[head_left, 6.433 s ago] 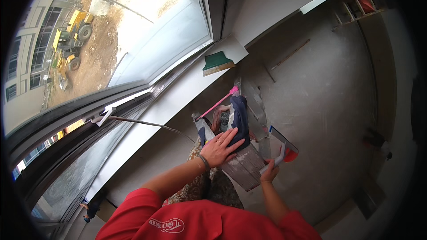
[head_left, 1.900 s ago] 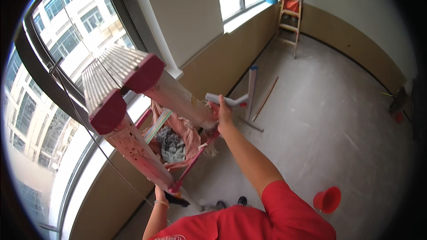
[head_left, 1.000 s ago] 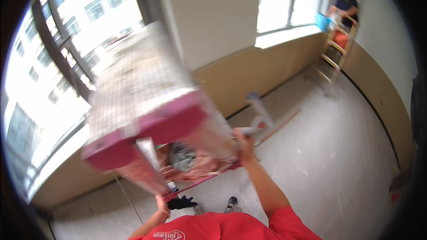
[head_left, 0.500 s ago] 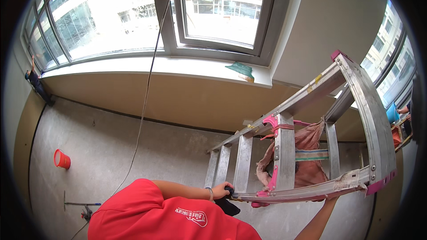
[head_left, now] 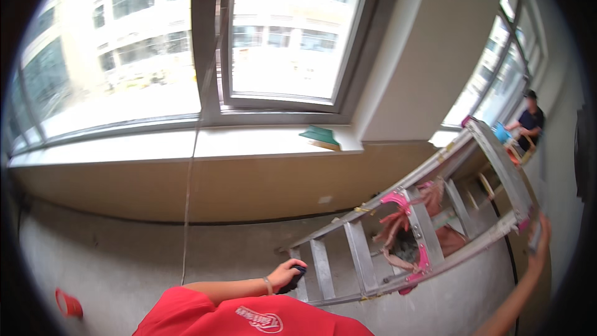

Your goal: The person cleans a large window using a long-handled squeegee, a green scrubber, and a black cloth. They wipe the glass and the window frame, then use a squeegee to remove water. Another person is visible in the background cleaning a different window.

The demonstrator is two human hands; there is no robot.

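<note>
An aluminium stepladder [head_left: 360,255] with pink plastic fittings leans across the right side. My left hand [head_left: 286,274] is closed round a small black bundle [head_left: 292,281], its kind unclear, beside the lower rungs. My right hand [head_left: 542,242] is at the ladder's top end, beside the pink corner cap. Its fingers are curled on a greyish piece, blurred and too small to name. A dusty pink cloth bag [head_left: 398,246] hangs inside the ladder frame, its mouth gaping, with dark contents.
A green-and-tan cloth or pad [head_left: 321,137] lies on the white windowsill [head_left: 249,143] below a tilted window. A cord [head_left: 188,211] hangs from the window to the floor. An orange-red bucket [head_left: 69,303] stands at lower left. Another person [head_left: 528,121] is at far right with a blue container.
The view has swung right. My right hand has moved from under the ladder's side rail to its top end. My left hand still grips the black bundle. The ladder appears lower and more tilted.
</note>
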